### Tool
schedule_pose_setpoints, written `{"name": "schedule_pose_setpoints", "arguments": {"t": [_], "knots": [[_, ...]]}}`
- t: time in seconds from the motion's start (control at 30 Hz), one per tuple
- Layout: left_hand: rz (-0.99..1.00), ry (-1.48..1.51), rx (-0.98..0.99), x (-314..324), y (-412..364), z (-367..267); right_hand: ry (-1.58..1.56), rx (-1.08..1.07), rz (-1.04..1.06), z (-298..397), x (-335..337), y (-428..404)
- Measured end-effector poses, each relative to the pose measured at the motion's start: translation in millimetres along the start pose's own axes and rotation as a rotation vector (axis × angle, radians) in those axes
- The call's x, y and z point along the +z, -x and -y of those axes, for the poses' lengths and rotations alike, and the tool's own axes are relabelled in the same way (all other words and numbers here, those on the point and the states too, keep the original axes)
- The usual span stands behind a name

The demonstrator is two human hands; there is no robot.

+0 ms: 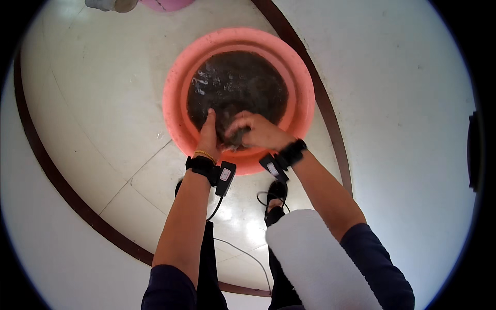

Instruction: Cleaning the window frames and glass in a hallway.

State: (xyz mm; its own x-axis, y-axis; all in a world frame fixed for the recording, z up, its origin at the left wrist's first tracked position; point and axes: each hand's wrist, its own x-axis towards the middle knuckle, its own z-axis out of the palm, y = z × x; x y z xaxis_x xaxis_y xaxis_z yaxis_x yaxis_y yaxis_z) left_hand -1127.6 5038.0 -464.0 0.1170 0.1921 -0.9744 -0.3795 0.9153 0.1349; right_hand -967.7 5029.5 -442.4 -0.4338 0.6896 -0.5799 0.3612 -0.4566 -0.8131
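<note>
A round coral-pink plastic basin [176,83] stands on the floor in front of me. Murky, dark liquid [248,81] with bright glints fills its inside. My left hand [208,131] reaches over the near rim, thumb up, with its fingers mostly hidden in the dark contents. Across from it, my right hand [257,131] is bent inward over the liquid with curled fingers, slightly blurred. Something dark and wet lies between the two hands; whether it is cloth or only liquid, and whether either hand grips it, is unclear.
Both wrists carry black strapped devices [225,179], with a cable [248,254] trailing down. A white towel [317,255] hangs beside my right forearm. My shoe [276,192] stands close to the basin. A brown skirting strip [333,116] borders the wall; a pink object [166,4] is at the top edge.
</note>
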Motion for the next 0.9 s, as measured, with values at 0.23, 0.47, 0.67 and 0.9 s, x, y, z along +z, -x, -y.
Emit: {"name": "schedule_pose_setpoints", "arguments": {"t": [0.23,0.47,0.67,0.9], "knots": [[0.5,0.366,0.065,-12,-8,5,-0.401,-0.034,-0.009,56,6,17],[0.139,0.272,0.178,25,5,9,0.141,-0.169,-0.482,14,-12,-27],[-0.299,-0.667,0.532,-31,-48,11,1.023,0.105,-0.385,-31,-9,-32],[-0.028,-1.174,0.46,-18,-47,23,0.821,0.531,0.03,-55,-20,-45]]}}
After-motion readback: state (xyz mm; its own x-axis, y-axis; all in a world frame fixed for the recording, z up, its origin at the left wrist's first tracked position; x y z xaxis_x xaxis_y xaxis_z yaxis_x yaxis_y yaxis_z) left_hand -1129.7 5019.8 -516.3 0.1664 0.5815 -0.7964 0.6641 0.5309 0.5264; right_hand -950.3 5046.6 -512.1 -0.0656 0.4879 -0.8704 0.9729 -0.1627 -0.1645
